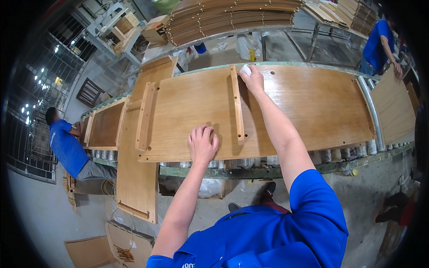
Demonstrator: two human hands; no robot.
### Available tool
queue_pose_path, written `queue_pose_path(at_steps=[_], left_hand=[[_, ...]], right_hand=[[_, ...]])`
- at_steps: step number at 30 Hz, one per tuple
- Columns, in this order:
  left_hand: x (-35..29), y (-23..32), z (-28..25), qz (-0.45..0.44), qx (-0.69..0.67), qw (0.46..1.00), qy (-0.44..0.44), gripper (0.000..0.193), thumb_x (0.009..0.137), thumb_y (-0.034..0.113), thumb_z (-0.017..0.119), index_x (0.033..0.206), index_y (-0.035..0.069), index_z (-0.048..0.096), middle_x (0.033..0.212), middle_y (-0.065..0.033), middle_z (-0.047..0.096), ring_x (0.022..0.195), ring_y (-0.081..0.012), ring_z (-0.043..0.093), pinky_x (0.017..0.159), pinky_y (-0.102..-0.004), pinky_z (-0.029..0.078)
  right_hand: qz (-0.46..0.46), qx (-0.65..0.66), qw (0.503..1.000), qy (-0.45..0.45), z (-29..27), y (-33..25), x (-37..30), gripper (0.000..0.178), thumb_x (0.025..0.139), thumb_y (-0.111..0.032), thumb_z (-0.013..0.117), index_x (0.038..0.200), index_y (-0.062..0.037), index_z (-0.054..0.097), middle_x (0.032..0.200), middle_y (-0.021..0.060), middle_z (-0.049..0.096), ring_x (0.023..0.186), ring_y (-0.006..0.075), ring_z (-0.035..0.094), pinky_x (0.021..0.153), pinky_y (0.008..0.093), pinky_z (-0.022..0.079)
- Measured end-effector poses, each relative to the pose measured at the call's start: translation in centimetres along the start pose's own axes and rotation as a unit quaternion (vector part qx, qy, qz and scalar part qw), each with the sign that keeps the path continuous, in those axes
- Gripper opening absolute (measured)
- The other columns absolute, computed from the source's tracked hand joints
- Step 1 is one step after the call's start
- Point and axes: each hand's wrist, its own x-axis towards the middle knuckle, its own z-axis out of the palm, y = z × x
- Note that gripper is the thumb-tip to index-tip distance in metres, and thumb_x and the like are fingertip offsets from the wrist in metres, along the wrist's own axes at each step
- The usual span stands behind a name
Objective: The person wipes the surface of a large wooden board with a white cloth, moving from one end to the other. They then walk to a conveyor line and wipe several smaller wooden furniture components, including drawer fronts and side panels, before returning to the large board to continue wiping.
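A long, varnished wooden panel [192,102] lies in front of me on a roller conveyor. Wooden battens are fixed on its face: a middle batten [236,102], one near the left end [145,116] and one along the right end. My right hand [253,79] reaches to the far edge, closed on a small white wad [245,70], cloth or paper I cannot tell. It presses the wad beside the far end of the middle batten. My left hand [203,142] rests on the panel near its front edge, left of that batten, fingers slightly bent and apart, holding nothing.
Another panel [136,187] lies crosswise under the left end. At left, a person in blue [69,145] is beside a framed panel [105,125]. At right, another person [380,49] holds a board [393,107]. Stacked wooden slats [228,20] stand on the table beyond.
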Motion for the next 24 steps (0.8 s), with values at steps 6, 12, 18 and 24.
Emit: queue_pose_path(at_steps=[6,12,18,24], left_hand=[[-0.2,-0.1,0.1,0.004,0.005,1.0,0.02,0.021,0.078,0.019,0.062,0.097,0.012,0.061,0.107,-0.0062,0.056,0.106,-0.0272,0.049,0.092,-0.0423,0.037],[-0.2,-0.2,0.3,0.011,0.004,1.0,0.024,0.023,0.078,0.021,0.06,0.098,0.01,0.061,0.108,-0.0066,0.056,0.105,-0.0273,0.048,0.09,-0.0433,0.037],[-0.5,-0.5,0.5,0.011,0.003,0.999,0.033,0.022,0.078,0.022,0.06,0.097,0.011,0.061,0.107,-0.0062,0.056,0.105,-0.0275,0.049,0.09,-0.0432,0.037],[-0.7,-0.8,0.5,0.012,0.011,0.999,0.043,0.018,0.078,0.02,0.062,0.094,0.012,0.062,0.106,-0.0047,0.057,0.105,-0.0272,0.049,0.088,-0.0421,0.039]], right_hand=[[-0.017,0.024,0.999,-0.012,-1.6,-0.1,-3.3,0.041,0.076,-0.031,0.068,0.107,-0.0045,0.061,0.096,0.0193,0.067,0.09,0.0318,0.065,0.079,0.039,0.05],[-0.046,0.049,0.997,-0.043,-4.6,-0.4,-8.3,0.039,0.076,-0.027,0.068,0.106,-0.0022,0.061,0.094,0.0198,0.067,0.089,0.0317,0.066,0.078,0.0382,0.051],[-0.042,0.045,0.994,-0.091,-7.4,-0.9,-13.8,0.04,0.077,-0.026,0.068,0.108,-0.0017,0.061,0.097,0.0202,0.066,0.092,0.0316,0.065,0.08,0.0375,0.05],[-0.031,0.072,0.987,-0.138,-9.9,-1.1,-18.3,0.037,0.077,-0.02,0.069,0.107,-0.0003,0.06,0.096,0.017,0.067,0.089,0.0241,0.065,0.079,0.0328,0.05]])
